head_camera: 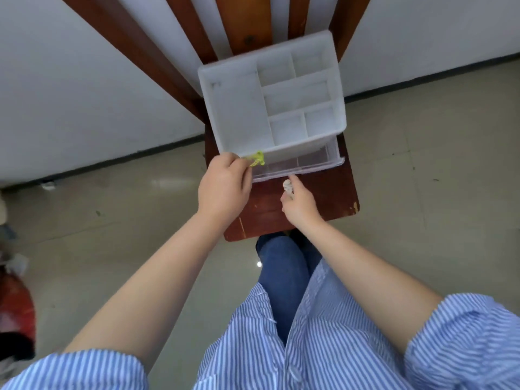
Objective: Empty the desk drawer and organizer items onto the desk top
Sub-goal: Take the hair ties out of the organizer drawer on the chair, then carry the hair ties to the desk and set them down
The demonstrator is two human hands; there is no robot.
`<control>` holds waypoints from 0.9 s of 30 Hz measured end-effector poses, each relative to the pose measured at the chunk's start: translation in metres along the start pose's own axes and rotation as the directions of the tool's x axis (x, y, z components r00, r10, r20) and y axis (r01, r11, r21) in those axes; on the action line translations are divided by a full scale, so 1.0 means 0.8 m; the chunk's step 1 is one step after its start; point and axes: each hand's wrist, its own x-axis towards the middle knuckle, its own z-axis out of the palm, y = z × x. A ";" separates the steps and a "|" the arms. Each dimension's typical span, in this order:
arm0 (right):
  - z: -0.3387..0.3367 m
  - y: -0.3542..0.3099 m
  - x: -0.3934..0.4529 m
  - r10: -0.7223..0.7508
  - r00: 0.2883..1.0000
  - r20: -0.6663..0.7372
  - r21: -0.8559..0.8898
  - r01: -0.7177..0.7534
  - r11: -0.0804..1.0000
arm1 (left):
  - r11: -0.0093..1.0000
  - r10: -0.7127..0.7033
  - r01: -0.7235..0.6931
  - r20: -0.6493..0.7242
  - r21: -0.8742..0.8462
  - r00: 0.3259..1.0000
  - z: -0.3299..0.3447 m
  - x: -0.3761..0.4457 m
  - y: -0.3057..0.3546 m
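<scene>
On the chair (333,198), organizer (208,108), drawer (306,165) ajar beside green trinket (257,158).

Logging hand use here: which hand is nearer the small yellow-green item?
Left. The left hand pinches the yellow-green item by the organizer; the right hand is apart to its right, before the clear drawer, holding a white piece.

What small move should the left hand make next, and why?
Probably lower the yellow-green item into the clear drawer: the left hand pinches it at the drawer's open left corner, the drawer stands pulled out of the white organizer, and the right hand holds a white item.
</scene>
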 end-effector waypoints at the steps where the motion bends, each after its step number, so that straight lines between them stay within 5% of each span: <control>1: 0.001 -0.015 0.009 -0.014 1.000 -0.006 -0.002 0.014 1.000 | 1.000 -0.015 0.015 -0.001 0.016 1.000 -0.004 0.005 -0.001; 5: -0.007 -0.065 0.044 0.096 0.995 0.021 0.184 -0.098 0.978 | 0.998 -0.059 0.059 0.037 0.024 0.998 -0.022 0.026 -0.004; 8: -0.030 -0.062 0.021 0.054 0.999 -0.005 0.140 -0.053 0.989 | 0.999 0.040 -0.042 0.066 0.019 0.997 -0.037 0.036 0.004; 11: -0.067 -0.043 -0.038 -0.117 0.953 -0.281 -0.026 0.114 0.993 | 0.969 0.244 -0.248 0.165 0.008 0.956 -0.041 0.034 0.033; 15: -0.121 -0.005 -0.134 -0.155 0.837 -0.525 -0.230 0.036 0.973 | 0.845 0.505 -0.535 0.328 0.001 0.798 -0.023 0.022 0.104; 18: -0.152 0.039 -0.223 -0.167 0.708 -0.686 -0.288 -0.054 0.956 | 0.677 0.681 -0.736 0.405 -0.029 0.610 0.005 -0.005 0.187; 21: -0.158 0.101 -0.319 -0.114 0.503 -0.857 -0.244 -0.201 0.949 | 0.437 0.816 -0.896 0.456 -0.082 0.356 0.037 -0.072 0.282; 27: -0.113 0.259 -0.524 0.315 0.201 -0.928 0.182 -0.491 0.852 | -0.060 0.852 -0.934 0.470 -0.353 -0.232 0.078 -0.319 0.430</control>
